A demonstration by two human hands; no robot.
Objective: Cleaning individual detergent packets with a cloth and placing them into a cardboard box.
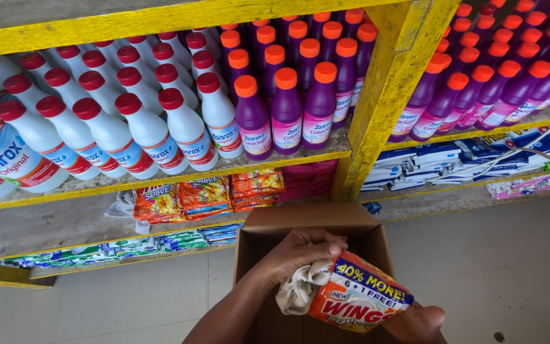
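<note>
My right hand (418,322) sits nearest, at the bottom edge; only the thumb side shows, pressed under the lower right corner of the orange, white and blue plastic pack of detergent sachets (359,299). Whether its fingers are curled round the back I cannot tell. It seems to carry the pack's weight from below.

My left hand (303,251) lies on the pack's far left end, fingers curled together over a crumpled off-white cloth (300,290) that is bunched against the pack. Cloth and pack appear pinched in one grip, probably to steady the soft pack.

The pack is thus between both hands, left hand above and left of it, right hand below and right, held over the open brown cardboard box (313,220), which stands on the pale tiled floor (498,267).

Farther off, the yellow wooden shelving (383,95): orange sachet packs (205,194) low down, white bottles with red caps (116,121) at left, purple bottles with orange caps (288,102) to the right.
</note>
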